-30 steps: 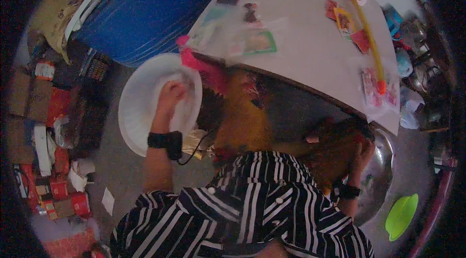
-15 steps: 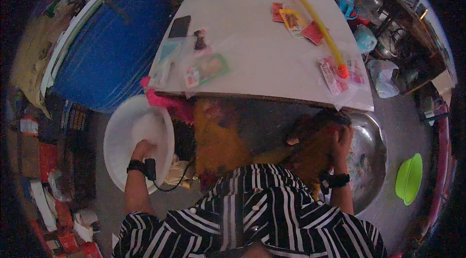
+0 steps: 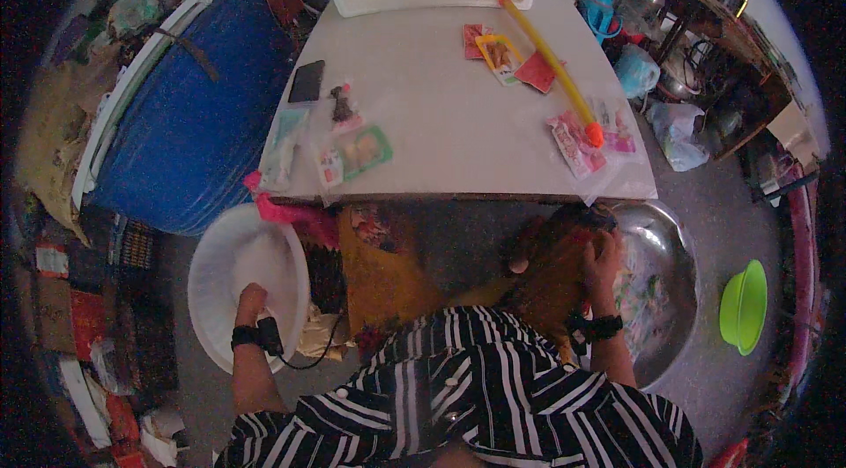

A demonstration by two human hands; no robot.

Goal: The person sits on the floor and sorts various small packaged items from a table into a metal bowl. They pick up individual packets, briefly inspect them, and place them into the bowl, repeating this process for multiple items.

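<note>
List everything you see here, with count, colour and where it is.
White basin: one, floor left.
Steel bowl: one, silver, floor right.
Brown cloth: one, beside the steel bowl.
Green bowl: one, far right floor.
Table: one, white, centre.
Blue barrel: one, left.
Phone: one, black, on the table.
Yellow stick: one, on the table.
Left hand: in the white basin.
Right hand: on the brown cloth.

Left hand (image 3: 249, 302), at 7 o'clock, grips the near rim of a white basin (image 3: 231, 267) on the floor. Right hand (image 3: 601, 258), at 4 o'clock, rests on brown cloth (image 3: 551, 278) beside a steel bowl (image 3: 670, 248). A grey table (image 3: 458, 129) occupies 12 o'clock.
</note>
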